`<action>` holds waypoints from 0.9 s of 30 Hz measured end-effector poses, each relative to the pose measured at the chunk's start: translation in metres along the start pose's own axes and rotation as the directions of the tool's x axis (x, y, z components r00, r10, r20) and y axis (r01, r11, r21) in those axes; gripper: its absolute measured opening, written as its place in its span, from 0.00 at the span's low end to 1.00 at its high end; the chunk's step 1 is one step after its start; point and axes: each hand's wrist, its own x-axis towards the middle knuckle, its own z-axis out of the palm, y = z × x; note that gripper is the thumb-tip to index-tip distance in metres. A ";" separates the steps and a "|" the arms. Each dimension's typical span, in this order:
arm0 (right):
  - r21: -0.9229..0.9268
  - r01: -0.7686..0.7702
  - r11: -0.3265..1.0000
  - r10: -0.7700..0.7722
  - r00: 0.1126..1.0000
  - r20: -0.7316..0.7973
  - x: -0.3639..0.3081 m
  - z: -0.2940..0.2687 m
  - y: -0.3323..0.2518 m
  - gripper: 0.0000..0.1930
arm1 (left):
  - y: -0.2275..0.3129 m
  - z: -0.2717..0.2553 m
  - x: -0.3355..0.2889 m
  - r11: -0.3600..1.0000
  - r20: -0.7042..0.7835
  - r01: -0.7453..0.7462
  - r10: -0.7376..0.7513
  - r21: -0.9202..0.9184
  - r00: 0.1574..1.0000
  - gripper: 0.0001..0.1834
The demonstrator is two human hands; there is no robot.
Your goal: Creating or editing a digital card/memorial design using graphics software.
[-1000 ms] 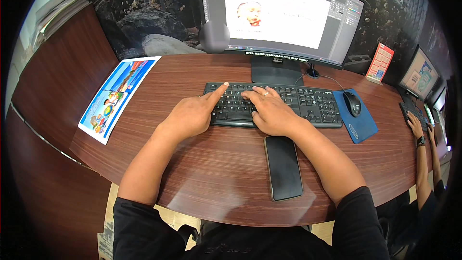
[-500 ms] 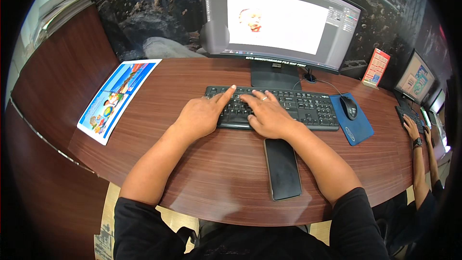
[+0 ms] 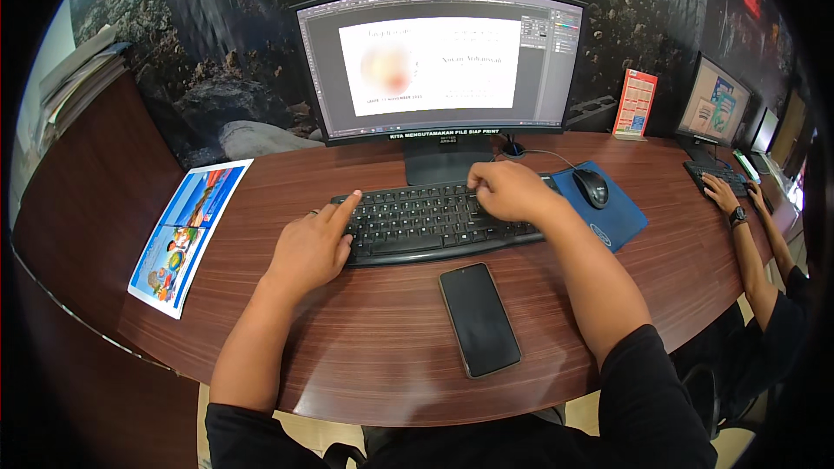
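Observation:
A black keyboard (image 3: pixel 417 224) lies on the wooden desk, between my two hands. At its upper left corner, my left hand (image 3: pixel 308 243) is open, the index finger stretched onto a key and the thumb by the near edge. My right hand (image 3: pixel 517 193) is over the keyboard's right part, fingers curled down toward the keys, holding nothing that I can see; its fingertips are partly hidden. Behind the keyboard stands a monitor (image 3: pixel 486 69) showing an editing window with a white layout, a round blurred picture and lettering. A dark-screened phone (image 3: pixel 479 320) lies in front of the keyboard.
A black mouse (image 3: pixel 592 188) rests on a blue mouse pad (image 3: pixel 621 208) at the right. A colourful printed sheet (image 3: pixel 187 239) lies at the left, beside a brown partition (image 3: pixel 78 165). A red calendar (image 3: pixel 636 104) stands behind. Farther right, a co-worker's hands (image 3: pixel 723 195) are on another keyboard.
My right hand has curled and moved right along the keyboard. My left hand has shifted to the keyboard's upper left corner. The screen now shows lettering around a round picture. The view has shifted.

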 end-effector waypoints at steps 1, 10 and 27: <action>0.001 -0.004 1.000 0.004 1.000 0.000 0.000 -0.005 0.005 0.11 | -0.001 -0.002 0.000 1.000 0.003 -0.003 0.003 -0.001 1.000 0.40; 0.091 -0.125 0.988 0.101 0.966 0.238 -0.004 -0.036 0.014 0.11 | -0.014 -0.003 -0.002 0.942 0.375 0.335 -0.320 0.027 0.870 0.59; 0.027 0.020 0.999 -0.025 0.973 0.228 0.000 -0.007 0.001 0.12 | -0.011 0.000 -0.002 0.953 0.351 0.303 -0.276 -0.023 0.895 0.56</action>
